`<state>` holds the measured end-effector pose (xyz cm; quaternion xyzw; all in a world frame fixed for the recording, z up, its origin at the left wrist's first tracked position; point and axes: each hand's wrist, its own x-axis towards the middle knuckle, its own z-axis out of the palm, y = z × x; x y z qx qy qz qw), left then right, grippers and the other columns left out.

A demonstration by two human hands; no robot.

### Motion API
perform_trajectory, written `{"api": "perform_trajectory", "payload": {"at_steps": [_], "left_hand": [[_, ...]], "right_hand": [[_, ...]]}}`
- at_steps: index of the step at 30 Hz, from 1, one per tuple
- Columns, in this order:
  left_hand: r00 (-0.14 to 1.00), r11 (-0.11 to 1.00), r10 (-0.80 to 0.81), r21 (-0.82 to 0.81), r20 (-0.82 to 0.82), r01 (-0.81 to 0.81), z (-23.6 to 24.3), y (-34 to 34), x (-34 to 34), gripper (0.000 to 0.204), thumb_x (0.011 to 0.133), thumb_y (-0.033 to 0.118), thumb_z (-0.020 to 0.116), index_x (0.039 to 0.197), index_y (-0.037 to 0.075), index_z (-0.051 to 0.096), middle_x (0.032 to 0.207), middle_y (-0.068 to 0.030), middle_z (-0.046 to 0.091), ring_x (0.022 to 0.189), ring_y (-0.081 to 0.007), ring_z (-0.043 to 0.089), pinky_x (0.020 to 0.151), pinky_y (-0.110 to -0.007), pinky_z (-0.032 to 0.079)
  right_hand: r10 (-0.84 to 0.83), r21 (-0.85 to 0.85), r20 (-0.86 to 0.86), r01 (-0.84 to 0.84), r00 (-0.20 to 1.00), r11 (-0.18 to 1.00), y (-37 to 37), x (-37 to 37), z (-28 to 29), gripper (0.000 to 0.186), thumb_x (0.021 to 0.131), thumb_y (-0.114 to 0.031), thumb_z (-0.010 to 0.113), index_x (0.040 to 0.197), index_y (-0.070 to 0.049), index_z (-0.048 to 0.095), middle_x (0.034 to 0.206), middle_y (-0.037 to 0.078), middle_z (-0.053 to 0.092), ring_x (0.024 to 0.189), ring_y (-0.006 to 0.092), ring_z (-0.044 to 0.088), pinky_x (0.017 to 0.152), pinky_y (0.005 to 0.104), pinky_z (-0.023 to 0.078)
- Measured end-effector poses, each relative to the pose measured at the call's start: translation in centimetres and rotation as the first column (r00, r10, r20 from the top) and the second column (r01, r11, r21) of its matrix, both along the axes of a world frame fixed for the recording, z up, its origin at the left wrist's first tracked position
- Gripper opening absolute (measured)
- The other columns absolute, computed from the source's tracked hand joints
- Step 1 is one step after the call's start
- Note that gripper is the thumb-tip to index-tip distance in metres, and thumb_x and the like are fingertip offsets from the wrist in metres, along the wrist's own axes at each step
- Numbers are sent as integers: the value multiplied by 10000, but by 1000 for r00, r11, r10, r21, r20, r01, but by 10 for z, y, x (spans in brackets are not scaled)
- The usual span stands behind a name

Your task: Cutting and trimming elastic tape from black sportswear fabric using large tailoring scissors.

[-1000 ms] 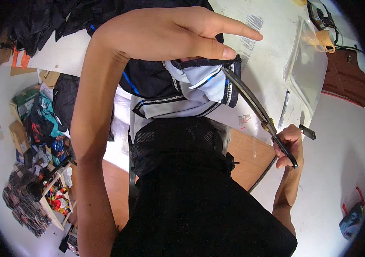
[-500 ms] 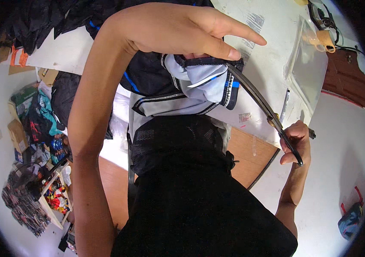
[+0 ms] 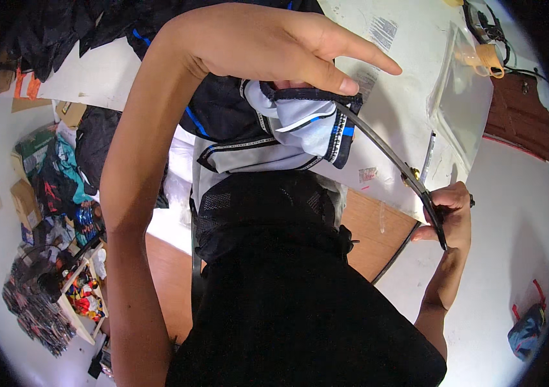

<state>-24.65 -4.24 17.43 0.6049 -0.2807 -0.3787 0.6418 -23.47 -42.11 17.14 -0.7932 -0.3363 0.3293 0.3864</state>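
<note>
A black, white and blue garment [image 3: 307,116] with striped trim hangs partly over the table's near edge. My left hand [image 3: 261,48] grips its dark hem between the thumb and fingers tucked beneath, with the index finger stretched out to the right. In my right hand [image 3: 452,209] is a large pair of dark scissors [image 3: 378,138], its blades pointing up and left. The blade tips meet the hem just below my left thumb. The blades look close together, and some of my right fingers are hidden behind the handles.
The white table [image 3: 403,103] carries a pen [image 3: 430,147], a clear plastic sheet [image 3: 452,109] and a light orange loop-shaped item [image 3: 490,59]. Dark cloth [image 3: 94,29] is heaped at the far left. Piled clothing and boxes [image 3: 26,203] stand on the left floor; a small bag [image 3: 527,332] lies right.
The scissors have turned slightly and their blades look closer together. My right hand has shifted a little with the handles. The garment's held edge has moved slightly left.
</note>
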Motion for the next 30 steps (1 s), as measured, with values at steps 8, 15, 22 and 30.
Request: {"api": "perform_trajectory", "payload": {"at_steps": [8, 15, 22, 30], "left_hand": [[993, 997, 72, -5, 97, -72, -6, 2, -5, 523, 964, 148, 443, 1430, 40, 232, 641, -3, 420, 551, -83, 284, 480, -252, 275], [718, 713, 685, 87, 126, -696, -30, -10, -15, 327, 927, 156, 499, 1249, 112, 532, 561, 97, 394, 480, 11, 336, 426, -171, 220], [546, 536, 798, -116, -255, -836, -47, -19, -35, 336, 957, 101, 390, 1274, 17, 464, 872, -57, 626, 796, -91, 599, 717, -229, 489], [359, 334, 881, -133, -310, -933, -28, -10, -36, 268, 937, 98, 471, 1185, 54, 564, 613, 101, 437, 520, 18, 348, 456, -151, 255]], "right_hand": [[145, -24, 254, -143, 956, 989, 6, 0, 7, 566, 484, -310, 906, 475, -87, 385, 418, -32, 299, 377, 82, 287, 392, 257, 175], [-502, 210, -146, 522, 853, 826, 13, -26, -37, 360, 632, -170, 834, 586, -43, 501, 469, -38, 431, 374, 42, 391, 354, 213, 240], [-615, 477, -265, 655, 743, 586, 120, -22, -80, 362, 645, -112, 823, 816, -29, 514, 1010, 177, 621, 816, 129, 603, 728, 261, 486], [-427, 334, -346, 535, 836, 776, 146, -7, -96, 347, 646, -105, 826, 718, -65, 488, 659, -63, 460, 596, 32, 388, 550, 187, 325]]}}
